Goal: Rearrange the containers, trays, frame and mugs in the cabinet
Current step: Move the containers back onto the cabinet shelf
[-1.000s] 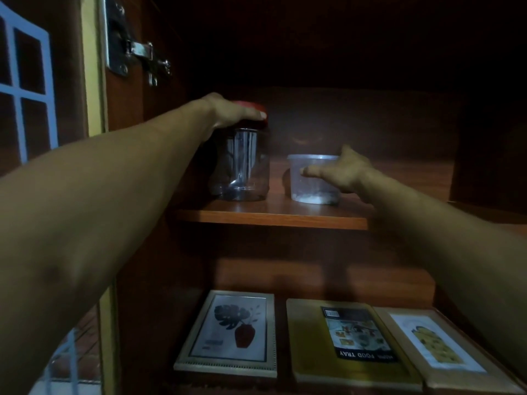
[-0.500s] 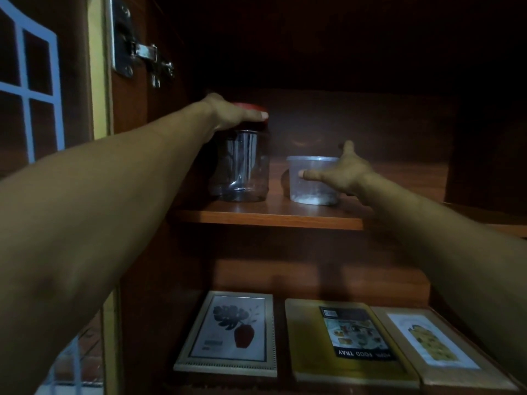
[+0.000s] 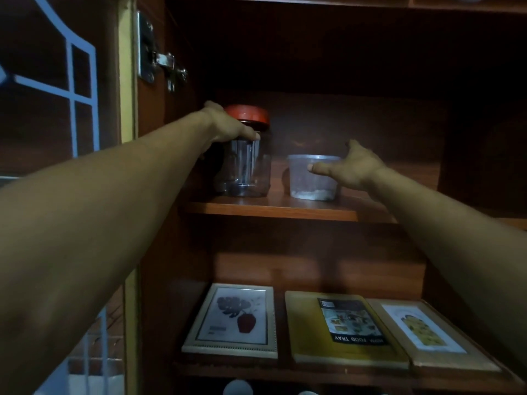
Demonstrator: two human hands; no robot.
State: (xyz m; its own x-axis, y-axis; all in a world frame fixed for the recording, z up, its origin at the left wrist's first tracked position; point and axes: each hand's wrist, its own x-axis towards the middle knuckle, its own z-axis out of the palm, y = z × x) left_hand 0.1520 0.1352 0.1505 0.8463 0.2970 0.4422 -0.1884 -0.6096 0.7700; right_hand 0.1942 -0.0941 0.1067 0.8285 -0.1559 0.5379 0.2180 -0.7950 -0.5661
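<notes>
Clear plastic jar (image 3: 248, 166) with a round red lid (image 3: 247, 115) stands left on the smooth wooden shelf (image 3: 271, 209), the left hand (image 3: 228, 126) grasping its neck. The right hand (image 3: 353, 166), fingers spread and holding nothing, is at the round translucent tub (image 3: 310, 183) just right of it.

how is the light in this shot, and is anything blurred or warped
Head view: dim and soft throughout, with the cabinet back nearly black up top; a faint lit patch falls behind the jar and tub; no harsh glare, only pale streaks on the jar's wall; the print on the tray is readable; wide-angle stretch swells the left forearm at the picture's edge.
</notes>
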